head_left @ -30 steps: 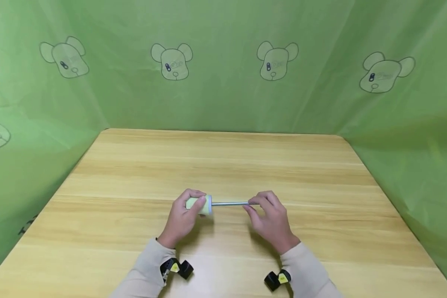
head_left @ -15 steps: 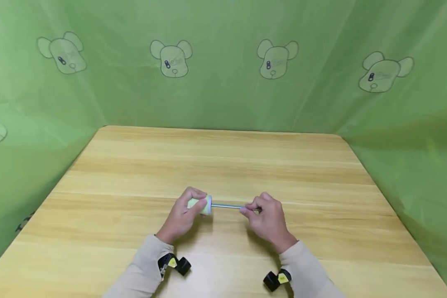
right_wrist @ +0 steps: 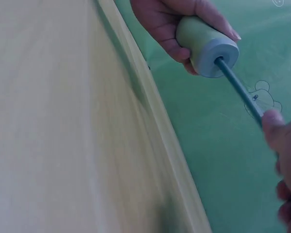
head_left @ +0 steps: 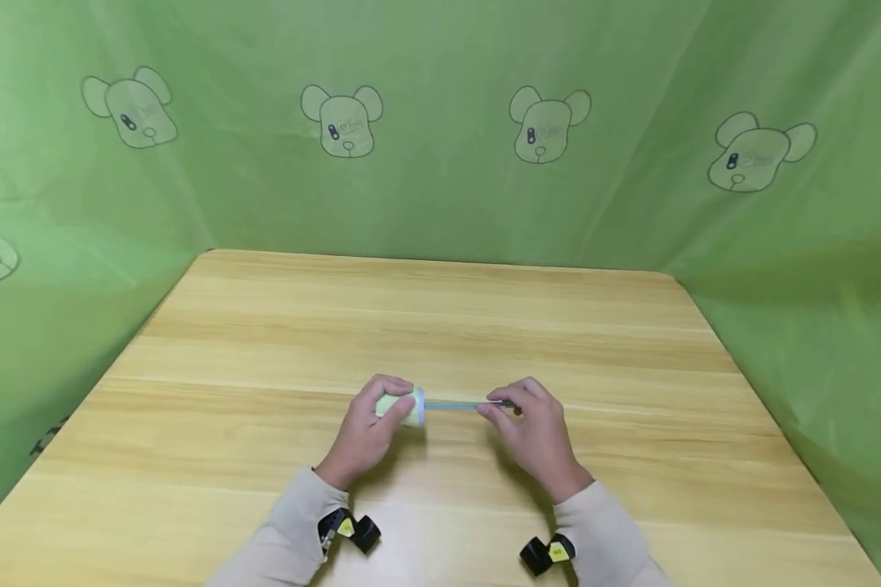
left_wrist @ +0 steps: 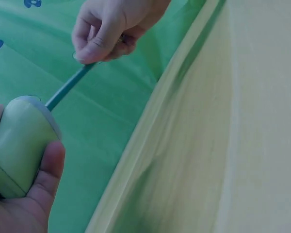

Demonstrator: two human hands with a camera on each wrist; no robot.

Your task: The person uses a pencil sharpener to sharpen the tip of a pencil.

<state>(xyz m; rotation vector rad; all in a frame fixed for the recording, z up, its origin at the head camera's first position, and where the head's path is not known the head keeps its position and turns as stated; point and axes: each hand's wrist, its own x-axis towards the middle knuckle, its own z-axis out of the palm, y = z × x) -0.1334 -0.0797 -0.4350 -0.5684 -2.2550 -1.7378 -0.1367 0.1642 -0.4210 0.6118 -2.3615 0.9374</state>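
My left hand (head_left: 363,428) grips a light green cylinder, which looks like a pencil sharpener (head_left: 414,414), with a pale blue end facing right. A slim teal pencil (head_left: 451,405) runs into the hole in that end, plainly seen in the right wrist view. Thumb and fingers of my right hand (head_left: 537,436) pinch the pencil towards its other end, whose dark tip shows past the fingers. Both things are held above the table, the pencil roughly level in the head view. The pencil's inner end is hidden inside the green sharpener (left_wrist: 24,141).
The wooden table (head_left: 440,326) spreads below both hands. Green curtains (head_left: 440,204) with bear-head drawings stand behind it and at both sides. A small black camera (head_left: 367,534) is strapped to the left wrist, another camera (head_left: 536,556) to the right.
The right hand's fingers have curled in and then loosened again around the pencil, as in a twist. The left hand has kept its grip and shifted slightly right with the sharpener.
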